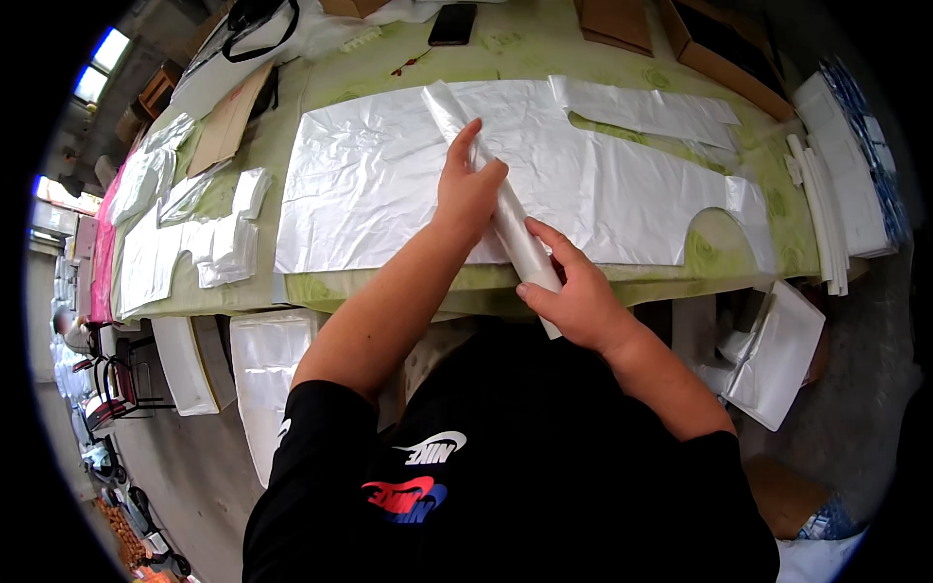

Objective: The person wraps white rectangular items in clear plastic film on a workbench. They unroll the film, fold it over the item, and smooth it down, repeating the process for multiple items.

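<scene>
Slanting across my front is a narrow roll of thin white plastic [518, 231], its far end over the table and its near end past the table's edge. My left hand [468, 190] is closed round its upper half, thumb and index finger showing. Lower down, my right hand [575, 290] grips the near end between thumb and fingers. Beneath the roll a large white plastic vest-type carrier bag [369, 185] lies spread flat, wrinkled, with its two handle strips toward the right. Whether it is one bag or several layers, I cannot tell.
A green-patterned cloth [544, 58] covers the table. Folded white plastic bags [228, 243] and a cardboard piece [231, 117] lie left. A phone [453, 25] lies at the back. Right are an open carton [729, 58] and several white rolls [821, 214]; white bins [777, 360] stand below.
</scene>
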`<control>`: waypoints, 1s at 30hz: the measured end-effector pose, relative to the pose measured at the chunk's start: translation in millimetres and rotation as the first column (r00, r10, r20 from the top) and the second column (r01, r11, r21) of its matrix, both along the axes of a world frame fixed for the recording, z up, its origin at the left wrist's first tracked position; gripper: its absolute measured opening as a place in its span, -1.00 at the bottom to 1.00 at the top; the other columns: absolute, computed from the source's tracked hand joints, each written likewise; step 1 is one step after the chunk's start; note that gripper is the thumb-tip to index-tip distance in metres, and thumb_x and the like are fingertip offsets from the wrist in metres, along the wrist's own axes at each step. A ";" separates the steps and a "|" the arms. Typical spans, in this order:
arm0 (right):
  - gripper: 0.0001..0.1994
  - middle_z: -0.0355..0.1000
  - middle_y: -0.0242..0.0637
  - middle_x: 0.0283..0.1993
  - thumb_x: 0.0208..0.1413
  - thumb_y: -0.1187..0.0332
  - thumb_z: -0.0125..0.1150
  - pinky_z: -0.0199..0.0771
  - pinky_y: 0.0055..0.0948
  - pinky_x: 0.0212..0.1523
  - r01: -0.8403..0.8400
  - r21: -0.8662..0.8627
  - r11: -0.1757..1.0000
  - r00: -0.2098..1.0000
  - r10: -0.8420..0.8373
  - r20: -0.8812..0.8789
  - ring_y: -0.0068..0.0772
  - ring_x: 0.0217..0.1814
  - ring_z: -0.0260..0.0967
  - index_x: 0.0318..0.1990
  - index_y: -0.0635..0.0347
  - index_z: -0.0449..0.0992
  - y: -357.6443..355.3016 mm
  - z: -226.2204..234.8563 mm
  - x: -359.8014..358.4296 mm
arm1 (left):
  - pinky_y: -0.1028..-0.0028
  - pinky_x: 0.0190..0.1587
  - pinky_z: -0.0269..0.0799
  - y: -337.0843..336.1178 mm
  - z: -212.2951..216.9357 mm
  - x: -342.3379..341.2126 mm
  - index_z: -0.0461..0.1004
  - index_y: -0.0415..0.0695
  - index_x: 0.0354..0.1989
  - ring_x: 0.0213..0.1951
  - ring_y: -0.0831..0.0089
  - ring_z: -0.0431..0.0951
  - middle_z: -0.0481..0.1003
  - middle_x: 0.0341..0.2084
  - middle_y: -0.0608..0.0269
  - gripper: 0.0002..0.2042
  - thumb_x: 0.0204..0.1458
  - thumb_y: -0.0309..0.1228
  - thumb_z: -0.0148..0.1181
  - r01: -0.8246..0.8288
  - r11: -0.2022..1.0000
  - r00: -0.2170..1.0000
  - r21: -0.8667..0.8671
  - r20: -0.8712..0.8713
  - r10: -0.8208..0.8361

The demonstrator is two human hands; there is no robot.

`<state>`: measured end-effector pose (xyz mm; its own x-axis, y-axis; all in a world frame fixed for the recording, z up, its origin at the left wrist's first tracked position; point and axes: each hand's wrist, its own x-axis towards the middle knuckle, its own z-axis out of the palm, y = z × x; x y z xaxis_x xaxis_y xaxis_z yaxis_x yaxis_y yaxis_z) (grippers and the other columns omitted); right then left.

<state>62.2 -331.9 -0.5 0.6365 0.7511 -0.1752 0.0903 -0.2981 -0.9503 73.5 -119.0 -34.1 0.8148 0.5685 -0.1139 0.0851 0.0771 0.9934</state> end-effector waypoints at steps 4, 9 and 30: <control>-0.22 0.40 0.14 0.14 0.08 0.25 0.34 0.44 -0.13 0.21 0.033 -0.169 0.985 0.973 0.007 0.231 0.09 0.15 0.42 0.50 -0.01 0.20 -17.6 2.9 -3.0 | 0.04 0.47 0.02 13.2 -5.7 25.3 0.49 0.11 0.31 0.50 -0.11 0.04 0.04 0.50 -0.10 -0.48 0.15 -0.13 0.23 0.146 0.701 0.969 0.698 -0.244 0.041; -0.24 0.40 0.10 0.15 0.08 0.26 0.33 0.43 -0.14 0.21 0.041 -0.214 0.976 0.971 0.011 0.240 0.08 0.17 0.40 0.48 -0.03 0.23 -40.1 8.2 -10.7 | 0.22 0.52 -0.14 61.4 -3.1 54.4 0.56 0.13 0.26 0.53 0.07 0.02 0.14 0.51 0.12 -0.56 0.28 -0.04 0.10 0.263 0.847 0.964 0.462 -0.149 -0.218; -0.30 0.33 0.00 0.34 0.10 0.30 0.38 0.42 -0.22 0.29 0.119 -0.098 0.988 0.992 -0.114 0.055 -0.05 0.28 0.39 0.42 0.10 0.29 -62.1 -15.2 -13.2 | 0.35 0.04 0.44 112.8 22.7 77.9 0.55 -0.10 0.19 0.01 0.34 0.51 0.56 0.04 0.19 -0.52 0.13 -0.17 0.33 0.391 0.911 0.801 0.134 -0.538 -0.265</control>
